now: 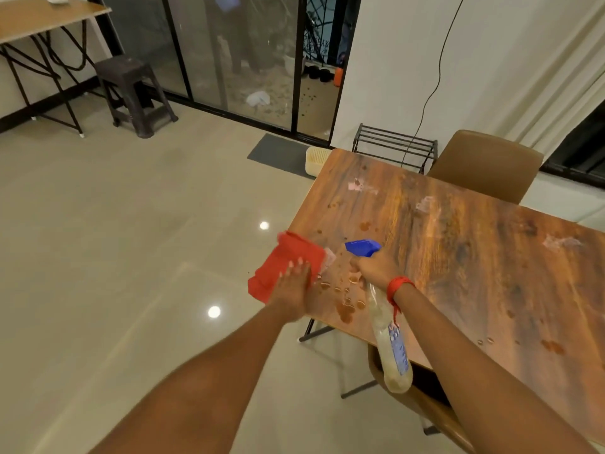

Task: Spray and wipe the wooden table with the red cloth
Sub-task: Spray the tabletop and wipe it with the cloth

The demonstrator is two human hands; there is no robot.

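**Bare arms, one red wristband**

Both arms are bare from the forearm down, with no sleeves in sight. The left hand (293, 290) wears nothing: no ring, no watch. On the right hand (373, 268), at the wrist, sits a red thread band (397, 285), wound round several times, with a loose end (395, 311) hanging below it. The fingernails look pale and fairly long.

The red cloth (288, 265) lies crumpled at the near left corner of the wooden bench (458, 244), part of it hanging past the edge. The bench top is brown with dark grain streaks, spotted with brownish droplets and puddles near the cloth and pale smears farther along. The spray bottle (388, 329) is clear with a blue trigger head, tilted nozzle-forward over the wet patch.
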